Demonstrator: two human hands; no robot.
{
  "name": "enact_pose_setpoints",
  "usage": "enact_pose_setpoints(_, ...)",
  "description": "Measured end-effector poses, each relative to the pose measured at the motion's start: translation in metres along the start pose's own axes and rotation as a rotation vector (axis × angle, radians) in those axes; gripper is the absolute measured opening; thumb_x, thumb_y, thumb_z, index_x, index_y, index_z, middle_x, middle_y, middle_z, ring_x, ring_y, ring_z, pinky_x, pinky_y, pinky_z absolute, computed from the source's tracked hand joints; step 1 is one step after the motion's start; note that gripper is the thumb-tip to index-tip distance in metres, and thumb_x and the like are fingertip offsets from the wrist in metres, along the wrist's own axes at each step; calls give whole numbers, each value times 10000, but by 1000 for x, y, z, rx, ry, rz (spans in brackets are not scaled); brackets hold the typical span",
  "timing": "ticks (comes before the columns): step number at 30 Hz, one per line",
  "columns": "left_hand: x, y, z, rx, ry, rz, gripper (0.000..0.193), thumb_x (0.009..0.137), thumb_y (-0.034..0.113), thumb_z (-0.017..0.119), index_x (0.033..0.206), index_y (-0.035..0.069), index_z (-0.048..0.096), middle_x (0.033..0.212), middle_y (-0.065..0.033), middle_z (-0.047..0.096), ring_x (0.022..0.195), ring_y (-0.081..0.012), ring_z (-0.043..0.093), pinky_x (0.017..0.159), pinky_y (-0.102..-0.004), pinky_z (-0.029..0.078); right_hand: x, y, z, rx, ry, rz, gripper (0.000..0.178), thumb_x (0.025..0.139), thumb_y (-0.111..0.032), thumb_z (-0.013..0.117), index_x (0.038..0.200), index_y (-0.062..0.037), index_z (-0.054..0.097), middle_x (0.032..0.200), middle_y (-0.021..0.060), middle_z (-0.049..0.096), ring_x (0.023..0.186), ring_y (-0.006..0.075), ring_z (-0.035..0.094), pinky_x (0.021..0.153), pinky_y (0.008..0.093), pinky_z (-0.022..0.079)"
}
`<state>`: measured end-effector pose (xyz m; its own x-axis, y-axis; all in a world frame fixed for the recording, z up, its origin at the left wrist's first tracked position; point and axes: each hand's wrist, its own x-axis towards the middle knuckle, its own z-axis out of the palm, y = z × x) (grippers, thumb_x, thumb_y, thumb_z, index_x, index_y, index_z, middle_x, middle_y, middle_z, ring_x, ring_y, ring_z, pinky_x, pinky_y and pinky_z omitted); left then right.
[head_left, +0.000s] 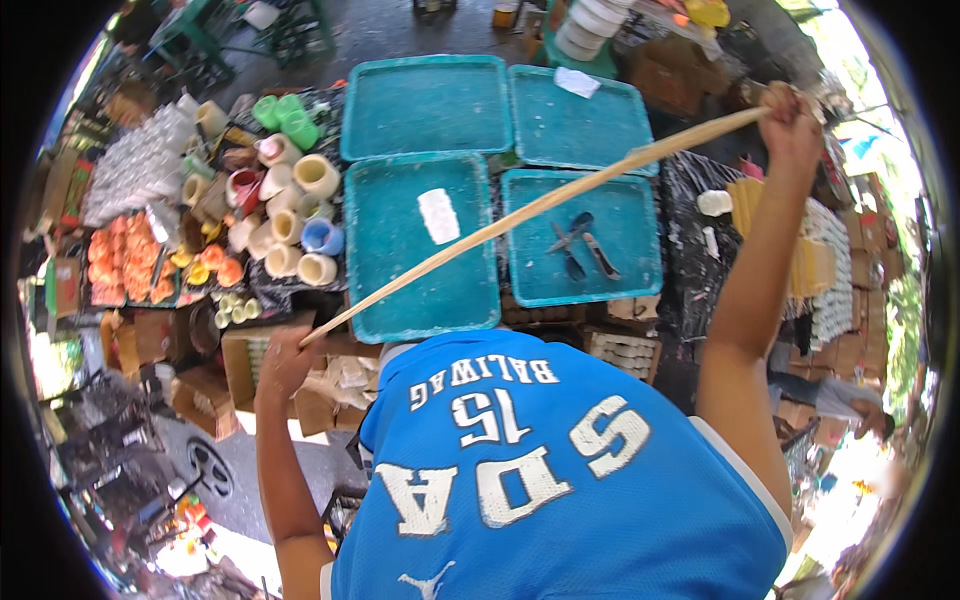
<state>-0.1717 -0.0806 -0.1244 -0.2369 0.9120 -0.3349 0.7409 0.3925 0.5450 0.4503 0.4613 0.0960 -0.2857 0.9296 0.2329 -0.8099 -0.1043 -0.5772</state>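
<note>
A long bundle of pale strands (540,207) is pulled taut on a slant between my two hands, above the trays. My right hand (793,128), raised at the far right, is closed round its thicker end. At the lower left, my left hand (286,362) grips the thin end. Below the bundle, the near right teal tray (630,285) holds black-handled scissors (570,240) and a slim black and silver tool (601,257). A crumpled white piece (437,215) lies in the near left teal tray (375,320).
Two more teal trays (425,100) stand behind, one with a white scrap (576,82) on its rim. Cream, green and blue cylinders (318,175) crowd the left side, beside clear plastic-wrapped goods (140,165). Yellow sheets (765,235) lie at right. Cardboard boxes (240,370) sit under the table.
</note>
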Motion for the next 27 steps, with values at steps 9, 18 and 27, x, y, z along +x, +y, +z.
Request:
enact_pose_setpoints(9, -34, -112, 35, 279, 242, -75, 264, 1010, 263, 659, 905, 34, 739, 775, -236, 671, 743, -460, 642, 661, -532, 473, 29, -21, -12, 15, 68, -5, 248, 924, -144, 457, 716, -117, 325, 630, 33, 272, 506, 145, 251, 536, 351, 235)
enact_pose_setpoints(18, -50, -86, 34, 49, 356, -192, 335, 930, 332, 775, 810, 48, 645, 791, -199, 695, 756, -428, 676, 664, -522, 501, 127, -251, -143, -88, 103, -97, 264, 912, 21, 438, 755, -140, 300, 740, 15, 251, 626, 159, 284, 599, 330, 264)
enact_pose_setpoints(27, -53, -111, 49, 260, 211, -199, 403, 960, 445, 729, 800, 77, 682, 800, -171, 711, 790, -404, 687, 695, -510, 521, 108, -235, -104, -171, 349, -191, 259, 927, -64, 462, 734, -157, 316, 702, 1, 266, 588, 161, 296, 571, 342, 270)
